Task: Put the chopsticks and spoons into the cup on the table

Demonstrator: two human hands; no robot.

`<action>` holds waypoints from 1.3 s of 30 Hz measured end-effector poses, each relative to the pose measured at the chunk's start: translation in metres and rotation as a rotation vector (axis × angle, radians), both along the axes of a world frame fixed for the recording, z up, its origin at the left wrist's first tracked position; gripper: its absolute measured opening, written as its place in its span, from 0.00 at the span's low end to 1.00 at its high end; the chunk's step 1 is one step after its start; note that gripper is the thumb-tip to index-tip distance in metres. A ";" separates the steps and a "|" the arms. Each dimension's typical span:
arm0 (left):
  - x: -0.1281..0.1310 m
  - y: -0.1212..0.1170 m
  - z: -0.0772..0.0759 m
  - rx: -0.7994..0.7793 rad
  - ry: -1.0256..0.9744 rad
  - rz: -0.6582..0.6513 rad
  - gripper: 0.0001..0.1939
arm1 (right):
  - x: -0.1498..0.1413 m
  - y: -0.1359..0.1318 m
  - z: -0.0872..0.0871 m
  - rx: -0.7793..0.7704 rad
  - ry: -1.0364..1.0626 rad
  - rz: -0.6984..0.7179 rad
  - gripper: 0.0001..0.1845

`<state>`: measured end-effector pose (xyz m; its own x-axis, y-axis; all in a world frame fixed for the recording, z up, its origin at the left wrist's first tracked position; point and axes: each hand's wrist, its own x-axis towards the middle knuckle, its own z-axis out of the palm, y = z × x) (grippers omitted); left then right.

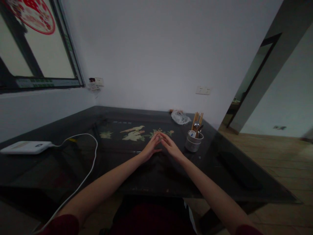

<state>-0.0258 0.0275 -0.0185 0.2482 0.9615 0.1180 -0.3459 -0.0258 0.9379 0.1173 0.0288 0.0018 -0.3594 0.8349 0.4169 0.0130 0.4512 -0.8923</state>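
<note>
Both my arms reach forward over a dark glass-topped table with a bird and flower inlay. My left hand and my right hand meet at the fingertips near the table's middle, fingers stretched out and lying flat on the glass. Something small may sit between the fingertips, but it is too dim to make out. A grey holder with chopsticks and a spoon stands just right of my right hand.
A crumpled clear plastic bag lies at the back by the wall. A white flat device sits at the far left with a white cable curving toward me. A doorway opens to the right over a wooden floor.
</note>
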 end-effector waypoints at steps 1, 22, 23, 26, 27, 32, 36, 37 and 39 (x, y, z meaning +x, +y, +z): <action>0.001 -0.003 0.002 -0.038 -0.047 -0.032 0.27 | -0.003 -0.001 -0.004 -0.002 -0.005 0.024 0.29; 0.007 -0.014 0.006 -0.166 -0.145 -0.172 0.21 | -0.028 -0.009 -0.012 -0.137 0.072 0.028 0.27; 0.007 -0.014 0.006 -0.161 -0.143 -0.180 0.21 | -0.027 -0.009 -0.012 -0.126 0.064 0.036 0.27; 0.007 -0.014 0.006 -0.139 -0.130 -0.214 0.21 | -0.024 -0.010 -0.010 -0.089 0.040 0.060 0.28; 0.007 -0.013 0.005 -0.128 -0.124 -0.223 0.21 | -0.024 -0.010 -0.010 -0.079 0.033 0.061 0.29; 0.008 -0.010 0.000 -0.096 -0.087 -0.267 0.22 | -0.023 -0.014 -0.010 -0.058 -0.007 0.051 0.29; 0.014 -0.009 -0.006 -0.077 -0.027 -0.188 0.23 | -0.023 -0.016 -0.009 -0.064 -0.014 0.046 0.28; 0.016 -0.008 -0.007 -0.066 -0.009 -0.143 0.23 | -0.024 -0.016 -0.010 -0.056 -0.013 0.047 0.29; 0.019 -0.008 -0.009 -0.028 0.013 -0.058 0.24 | -0.024 -0.016 -0.010 -0.029 -0.011 0.052 0.29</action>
<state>-0.0068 0.0196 -0.0279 0.3050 0.9483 0.0881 -0.3342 0.0200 0.9423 0.0934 0.0128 -0.0082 -0.4072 0.8267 0.3884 -0.0002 0.4252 -0.9051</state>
